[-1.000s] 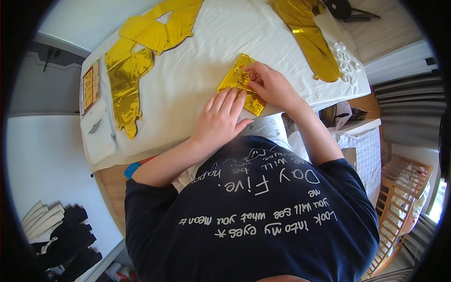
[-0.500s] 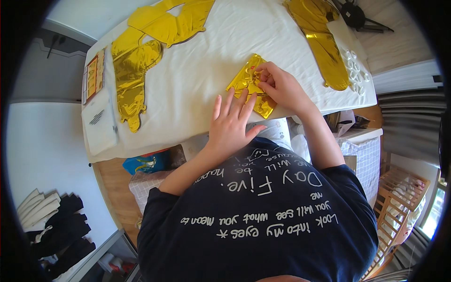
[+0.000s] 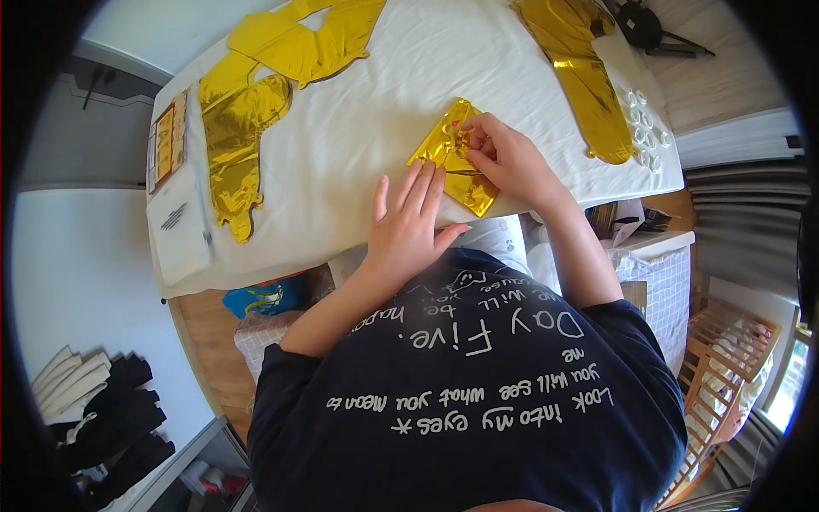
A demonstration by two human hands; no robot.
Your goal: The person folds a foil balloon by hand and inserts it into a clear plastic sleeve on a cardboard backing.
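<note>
A folded gold foil balloon (image 3: 467, 185) lies near the front edge of the white-covered table. My left hand (image 3: 406, 224) is flat with its fingers stretched out; the fingertips rest on the foil's left edge. Bent over the upper right part of the foil, my right hand (image 3: 509, 164) has thumb and forefinger pinched together on it. The exact spot between those fingertips is partly hidden. Creases run across the foil around the pinch.
Flat gold foil balloons lie at the far left (image 3: 226, 145), far middle (image 3: 316, 51) and far right (image 3: 589, 90). Several white rings (image 3: 646, 136) sit by the right edge. A printed card (image 3: 171, 141) and a clear packet (image 3: 181, 222) lie at the left edge, a black object (image 3: 640, 27) at far right.
My left hand has slid a little to the left, so its fingers cover less of the foil. The right hand keeps its pinch in nearly the same place.
</note>
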